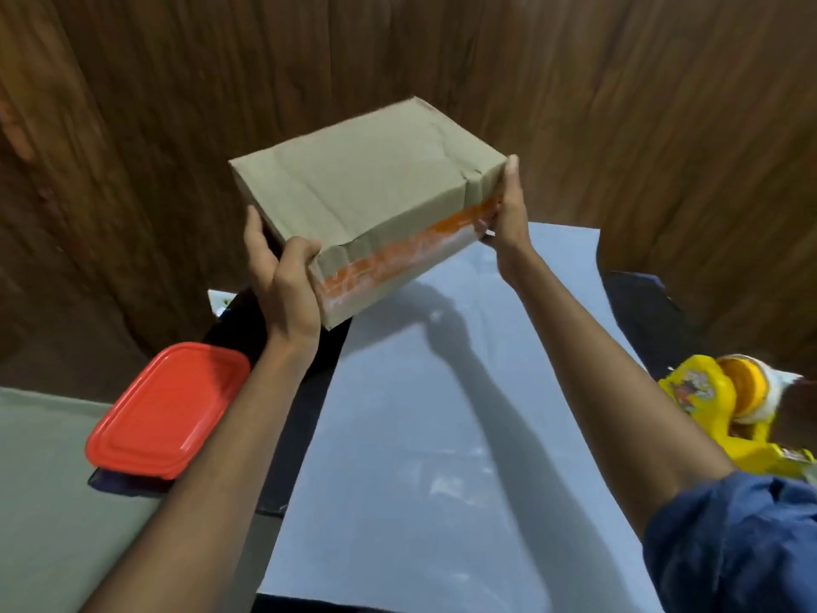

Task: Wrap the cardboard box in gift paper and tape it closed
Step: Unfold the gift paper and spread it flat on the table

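A creased brown cardboard box (367, 188) with an orange and white tape band along its near side is held in the air, tilted, above the table. My left hand (283, 276) grips its near left corner from below and the side. At the box's right end my right hand (508, 205) holds it, fingers up along the end face. Under the box a large sheet of pale blue-grey gift paper (424, 435) lies flat on the table, with shadows of the box and arm on it. A yellow tape dispenser (725, 404) with a roll sits at the right edge.
A red-lidded plastic container (168, 409) rests at the left on a dark cloth (230, 334). A grey surface (40, 480) fills the lower left. A wooden wall (398, 59) stands close behind the table. A dark object (636, 311) lies beyond the paper's right side.
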